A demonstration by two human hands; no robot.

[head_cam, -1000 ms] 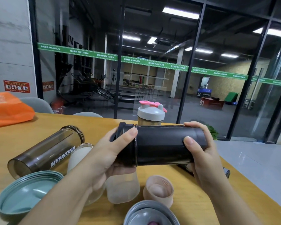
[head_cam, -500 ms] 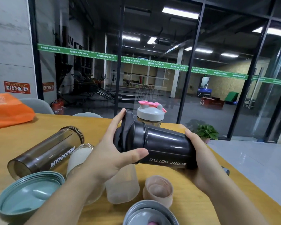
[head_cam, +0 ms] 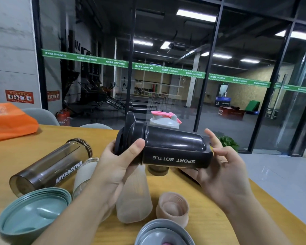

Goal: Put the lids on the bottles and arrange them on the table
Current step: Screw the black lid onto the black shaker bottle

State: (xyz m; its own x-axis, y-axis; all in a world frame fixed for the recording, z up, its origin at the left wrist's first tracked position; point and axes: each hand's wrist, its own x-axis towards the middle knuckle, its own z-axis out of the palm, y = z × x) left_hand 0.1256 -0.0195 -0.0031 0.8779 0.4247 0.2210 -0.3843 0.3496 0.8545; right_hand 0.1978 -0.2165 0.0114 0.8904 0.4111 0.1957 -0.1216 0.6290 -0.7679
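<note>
Long ceiling lights (head_cam: 196, 15) shine bright in a dark room behind glass. The table (head_cam: 42, 138) is well lit. Edges bend. Close things look soft.

An orange bag (head_cam: 9, 121) lies on the wooden table (head_cam: 42, 138), a potted plant (head_cam: 227, 142) beyond.

The sport bottle (head_cam: 173, 151) lies sideways above the table (head_cam: 42, 138), lid end in the left hand (head_cam: 117, 167), base on the right hand (head_cam: 221, 170). Behind it stands a capped shaker (head_cam: 164, 120). Left of the hands lies the Myprotein bottle (head_cam: 49, 167), a lid (head_cam: 34, 214) before it. Under the held bottle lies a cup (head_cam: 133, 197), a small cap (head_cam: 172, 208) to its right, another lid (head_cam: 162, 234) nearest. A bag (head_cam: 9, 121) sits far left.
</note>
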